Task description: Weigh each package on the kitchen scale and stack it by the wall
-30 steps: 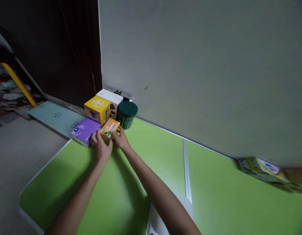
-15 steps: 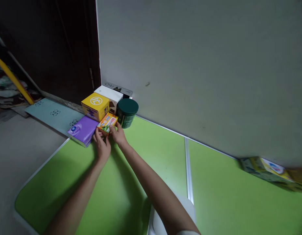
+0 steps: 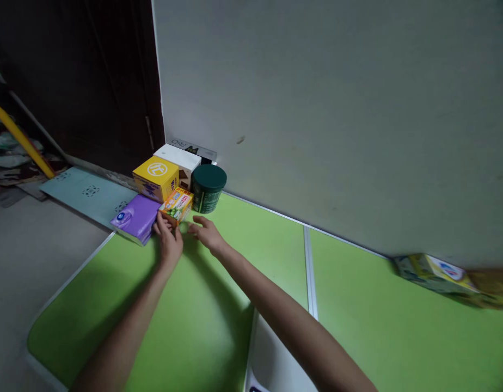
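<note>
A small orange-and-yellow box (image 3: pixel 177 204) with green fruit printed on it lies on the green table (image 3: pixel 276 261). My left hand (image 3: pixel 170 243) is at its near left corner, fingers against the side and thumb in front. To the right, my right hand (image 3: pixel 207 233) is apart from the box, holding nothing, its fingers spread. A purple tissue pack (image 3: pixel 139 215) lies left of the orange box. Behind stand a yellow box (image 3: pixel 155 177) and a white box (image 3: pixel 178 156). A dark green lidded tub (image 3: pixel 209 188) is close on the right.
A grey wall (image 3: pixel 325 109) runs along the table's far edge. Blurred boxes (image 3: pixel 443 275) sit by the wall at far right. A white object (image 3: pixel 271 354), partly hidden by my right forearm, is at the near edge. A pale blue board (image 3: pixel 88 188) lies beyond the table's left end.
My right hand has let go of the orange box and drawn back to the right, its fingers opening. My left hand stays at the box. The view has shifted slightly.
</note>
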The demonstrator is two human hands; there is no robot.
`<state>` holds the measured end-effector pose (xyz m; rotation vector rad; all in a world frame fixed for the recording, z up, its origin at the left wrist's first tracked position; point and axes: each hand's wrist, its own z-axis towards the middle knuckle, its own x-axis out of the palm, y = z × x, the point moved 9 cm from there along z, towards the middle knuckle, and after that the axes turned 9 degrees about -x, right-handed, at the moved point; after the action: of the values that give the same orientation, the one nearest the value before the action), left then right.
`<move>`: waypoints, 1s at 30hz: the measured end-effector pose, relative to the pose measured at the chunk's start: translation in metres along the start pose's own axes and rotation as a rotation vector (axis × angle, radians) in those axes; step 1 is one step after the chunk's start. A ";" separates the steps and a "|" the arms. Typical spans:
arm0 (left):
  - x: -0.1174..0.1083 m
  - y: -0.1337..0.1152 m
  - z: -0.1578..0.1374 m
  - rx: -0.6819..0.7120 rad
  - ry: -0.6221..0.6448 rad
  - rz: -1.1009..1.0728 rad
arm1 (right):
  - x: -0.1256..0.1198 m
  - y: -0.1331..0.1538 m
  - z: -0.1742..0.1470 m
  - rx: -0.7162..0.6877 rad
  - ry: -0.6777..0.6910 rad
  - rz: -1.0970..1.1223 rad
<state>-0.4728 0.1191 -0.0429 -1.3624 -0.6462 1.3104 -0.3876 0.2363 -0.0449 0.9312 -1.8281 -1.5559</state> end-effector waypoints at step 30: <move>0.162 -0.221 -0.381 0.650 1.527 0.514 | -0.315 -0.035 -0.403 -0.190 -0.492 0.271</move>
<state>-0.0171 0.2031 0.0316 -1.5181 1.1130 0.4023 0.1236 0.2440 -0.0040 0.2063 -1.9771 -1.8485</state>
